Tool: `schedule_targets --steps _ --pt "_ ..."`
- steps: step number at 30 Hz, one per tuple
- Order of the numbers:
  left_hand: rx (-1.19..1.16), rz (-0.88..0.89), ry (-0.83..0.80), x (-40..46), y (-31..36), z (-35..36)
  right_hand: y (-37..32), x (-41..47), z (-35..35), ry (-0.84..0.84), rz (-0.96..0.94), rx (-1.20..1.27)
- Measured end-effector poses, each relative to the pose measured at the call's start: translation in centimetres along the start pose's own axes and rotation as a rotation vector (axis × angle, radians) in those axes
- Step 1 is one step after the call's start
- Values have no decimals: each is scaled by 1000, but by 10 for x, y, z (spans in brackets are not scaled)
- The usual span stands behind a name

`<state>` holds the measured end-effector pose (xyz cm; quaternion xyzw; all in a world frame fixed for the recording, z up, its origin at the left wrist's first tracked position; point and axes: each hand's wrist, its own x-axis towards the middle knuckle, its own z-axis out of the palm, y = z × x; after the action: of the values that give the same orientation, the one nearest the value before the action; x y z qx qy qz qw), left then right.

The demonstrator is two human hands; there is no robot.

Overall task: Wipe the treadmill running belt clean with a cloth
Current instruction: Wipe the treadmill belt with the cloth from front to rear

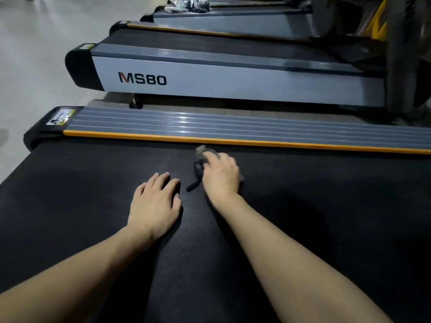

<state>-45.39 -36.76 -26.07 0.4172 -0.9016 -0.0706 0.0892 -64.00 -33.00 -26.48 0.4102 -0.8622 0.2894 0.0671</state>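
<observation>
Right hand [220, 177] fingers curl over the bunched cloth [200, 164] by the far orange strip [233, 142], left hand [155, 203] flat, holding nothing, on the belt [70, 206] — that loose tail could drag and streak

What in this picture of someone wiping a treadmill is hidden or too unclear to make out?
All in the head view:
- Cloth: mostly hidden beneath the right hand; its full shape is unseen.
- Warning sticker on the treadmill's end cap: print too small to read.
- Running belt: cut off by the lower and right edges; dirt is hard to judge on the dark surface.
- Items on the far treadmill: blurred and cut off by the top edge.
</observation>
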Motion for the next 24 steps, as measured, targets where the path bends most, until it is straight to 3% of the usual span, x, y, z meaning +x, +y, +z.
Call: schedule_targets --steps 3,5,10,14,16,20,22,24 --pt "13 24 16 0 -10 -2 -3 12 0 -157 -178 3" --pt "10 29 30 0 -13 -3 37 26 -17 -168 -172 -86" --pt "12 -7 58 -6 -12 8 155 46 -80 28 228 -261" --pt "5 2 89 -5 -12 9 109 45 -59 86 390 -253" --pt "2 -3 100 -5 -13 9 52 37 -29 59 312 -173" --pt "5 10 93 -6 -15 8 -54 11 23 -129 -84 -63" --pt "-2 11 107 -7 -18 10 -45 21 14 -207 -209 -75" --pt "-10 4 116 -7 -18 11 8 35 -7 -181 -197 -157"
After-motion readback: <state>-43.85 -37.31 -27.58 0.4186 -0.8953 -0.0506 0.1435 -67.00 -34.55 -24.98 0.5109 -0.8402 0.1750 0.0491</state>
